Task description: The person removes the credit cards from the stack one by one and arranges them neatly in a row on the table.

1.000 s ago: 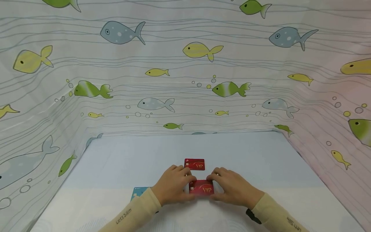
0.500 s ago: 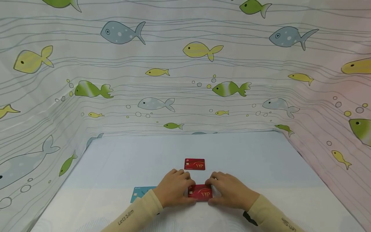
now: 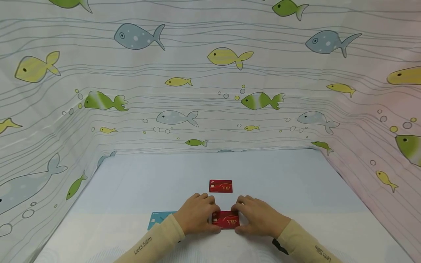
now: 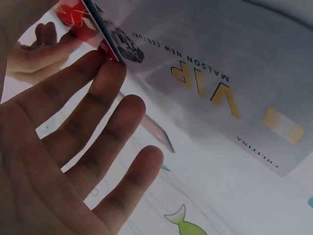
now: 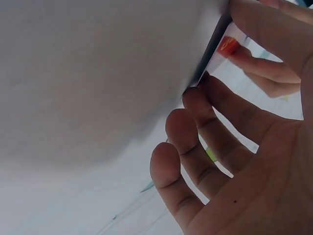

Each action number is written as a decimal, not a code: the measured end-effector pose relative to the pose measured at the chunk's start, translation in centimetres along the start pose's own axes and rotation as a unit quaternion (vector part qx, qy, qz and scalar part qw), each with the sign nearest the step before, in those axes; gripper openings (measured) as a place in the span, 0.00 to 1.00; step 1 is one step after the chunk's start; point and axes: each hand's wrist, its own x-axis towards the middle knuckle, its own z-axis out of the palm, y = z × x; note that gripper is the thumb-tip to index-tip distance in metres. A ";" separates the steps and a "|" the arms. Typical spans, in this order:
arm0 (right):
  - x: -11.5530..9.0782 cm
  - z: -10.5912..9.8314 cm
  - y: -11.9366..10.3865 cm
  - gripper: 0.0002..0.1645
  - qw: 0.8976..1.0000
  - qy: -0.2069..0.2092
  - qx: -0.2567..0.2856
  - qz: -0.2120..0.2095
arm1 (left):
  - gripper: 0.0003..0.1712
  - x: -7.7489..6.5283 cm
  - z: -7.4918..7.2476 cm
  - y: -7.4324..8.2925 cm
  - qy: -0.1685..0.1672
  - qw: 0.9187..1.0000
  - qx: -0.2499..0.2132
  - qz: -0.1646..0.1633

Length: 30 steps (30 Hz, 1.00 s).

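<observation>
The left hand (image 3: 196, 216) and right hand (image 3: 260, 218) pinch opposite ends of a glossy, rectangular red VIP card (image 3: 225, 220), nearer the person than a matching red card (image 3: 220, 186) lying flat on the smooth white tabletop (image 3: 289, 179). A cream fabric sleeve (image 3: 163, 233) partly covers a blue card (image 3: 162, 217). Only the left wrist view shows a grey card face (image 4: 210, 83) with gold "VIP" lettering; whether it is the held card's back, I cannot tell.
</observation>
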 end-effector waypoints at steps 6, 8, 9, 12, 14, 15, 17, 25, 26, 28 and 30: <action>0.0 0.0 0.0 0.29 1.000 0.005 -0.005 -0.003 | 0.30 0.0 0.0 -0.1 -0.003 1.000 -0.010 -0.004; 0.0 0.0 0.0 0.29 1.000 0.005 -0.005 -0.002 | 0.30 -0.1 0.0 -0.1 -0.003 1.000 -0.011 -0.005; -0.1 0.0 -0.1 0.29 1.000 0.006 -0.004 -0.001 | 0.30 -0.1 0.1 -0.1 -0.003 1.000 -0.012 -0.005; -0.1 -0.1 -0.1 0.29 1.000 0.009 -0.004 -0.003 | 0.31 -0.1 0.0 -0.1 -0.004 1.000 -0.014 -0.007; -0.1 -0.1 -0.2 0.29 1.000 0.009 -0.002 -0.003 | 0.31 -0.1 0.0 -0.1 -0.004 1.000 -0.014 -0.007; -0.1 -0.1 -0.2 0.29 1.000 0.009 -0.001 -0.004 | 0.31 -0.1 0.0 -0.1 -0.005 1.000 -0.014 -0.007; -0.1 -0.1 -0.2 0.29 1.000 0.008 0.001 -0.003 | 0.31 -0.2 0.0 -0.1 -0.005 1.000 -0.015 -0.007; -0.2 0.1 -0.3 0.30 1.000 0.003 0.003 0.009 | 0.31 -0.2 -0.1 -0.2 -0.002 1.000 -0.011 -0.002; -0.2 0.1 -0.2 0.30 1.000 0.003 0.003 0.010 | 0.31 -0.2 -0.1 -0.3 -0.001 1.000 -0.009 0.000; -0.3 0.1 -0.2 0.31 1.000 0.002 0.006 0.013 | 0.30 -0.2 -0.2 -0.5 0.001 1.000 -0.006 0.003; -0.4 0.1 -0.1 0.31 1.000 0.002 0.010 0.019 | 0.30 -0.1 -0.4 -0.8 0.002 1.000 -0.003 0.001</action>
